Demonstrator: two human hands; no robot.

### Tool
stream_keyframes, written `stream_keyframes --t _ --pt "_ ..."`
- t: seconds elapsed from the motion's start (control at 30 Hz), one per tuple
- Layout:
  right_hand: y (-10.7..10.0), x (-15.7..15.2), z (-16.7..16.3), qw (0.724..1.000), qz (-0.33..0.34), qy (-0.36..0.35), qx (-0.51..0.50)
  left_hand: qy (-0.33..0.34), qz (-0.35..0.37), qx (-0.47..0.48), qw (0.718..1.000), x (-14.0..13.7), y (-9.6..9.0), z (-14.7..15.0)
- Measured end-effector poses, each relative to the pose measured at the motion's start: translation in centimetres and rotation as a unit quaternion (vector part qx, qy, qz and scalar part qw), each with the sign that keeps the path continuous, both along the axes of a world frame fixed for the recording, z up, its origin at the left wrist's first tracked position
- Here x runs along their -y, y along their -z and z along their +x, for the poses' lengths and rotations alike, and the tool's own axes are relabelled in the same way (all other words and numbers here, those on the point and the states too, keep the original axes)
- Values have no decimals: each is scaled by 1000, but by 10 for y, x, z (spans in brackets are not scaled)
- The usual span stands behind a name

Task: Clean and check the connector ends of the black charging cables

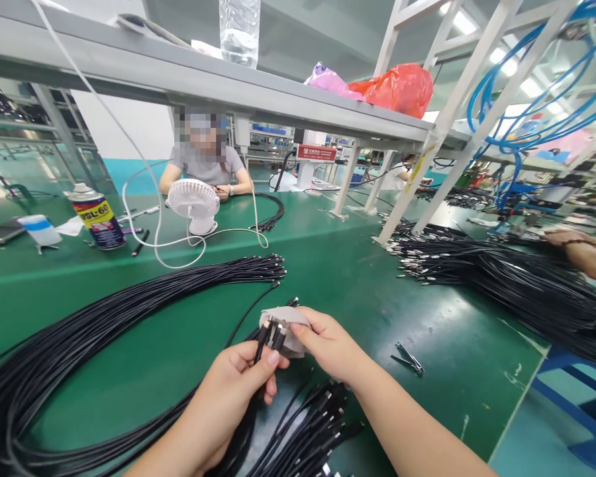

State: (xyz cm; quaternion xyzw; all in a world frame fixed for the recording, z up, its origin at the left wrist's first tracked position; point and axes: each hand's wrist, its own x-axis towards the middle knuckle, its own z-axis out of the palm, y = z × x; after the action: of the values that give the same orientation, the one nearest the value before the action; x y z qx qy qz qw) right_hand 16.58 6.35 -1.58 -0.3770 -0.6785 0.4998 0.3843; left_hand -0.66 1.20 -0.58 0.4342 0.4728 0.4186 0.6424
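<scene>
My left hand pinches a few black cables just below their metal-tipped plugs, which point up and away from me. Around those plugs my right hand presses a grey cloth, thumb on top and fingers behind. Below my hands lies a bundle of black cables with its plugs toward the right. To the left, a long curved bundle of black cables sweeps across the green table, its plug ends near the middle.
A spray can and a white fan stand at the far left. Nail clippers lie at right. More cables are heaped behind them, near a co-worker's arm. A person sits opposite, below a shelf.
</scene>
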Motion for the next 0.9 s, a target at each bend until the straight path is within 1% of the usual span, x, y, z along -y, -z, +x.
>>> stream_keyframes --t 0.07,0.13,0.27,0.4,0.53,0.63,0.7,0.77,0.83,0.9 --pt "0 1 -1 1000 -20 -5 -19 2 0 -2 1000 0 0 0" --pt "-1 1 -2 998 -36 9 -46 5 1 -4 1000 0 0 1" --pt "-5 3 0 995 -42 28 -85 6 -2 -2 1000 0 -2 2" --pt "-5 5 0 995 -48 30 -78 6 -11 -15 1000 0 -1 2" --pt "-3 7 -5 992 -83 -22 -87 20 -30 -25 999 -1 4 2" --pt "-5 7 -6 996 -81 -17 -43 31 -32 -18 999 -1 7 2" --pt "-7 7 -5 999 -38 0 23 41 -35 -17 998 0 9 2" --pt "-8 7 -5 995 41 17 91 44 -39 -18 998 0 9 3" --pt "-7 8 -6 981 130 34 138 39 -43 -23 998 0 8 4" --pt "-4 8 -7 963 207 47 164 34 -47 -29 998 0 6 4"
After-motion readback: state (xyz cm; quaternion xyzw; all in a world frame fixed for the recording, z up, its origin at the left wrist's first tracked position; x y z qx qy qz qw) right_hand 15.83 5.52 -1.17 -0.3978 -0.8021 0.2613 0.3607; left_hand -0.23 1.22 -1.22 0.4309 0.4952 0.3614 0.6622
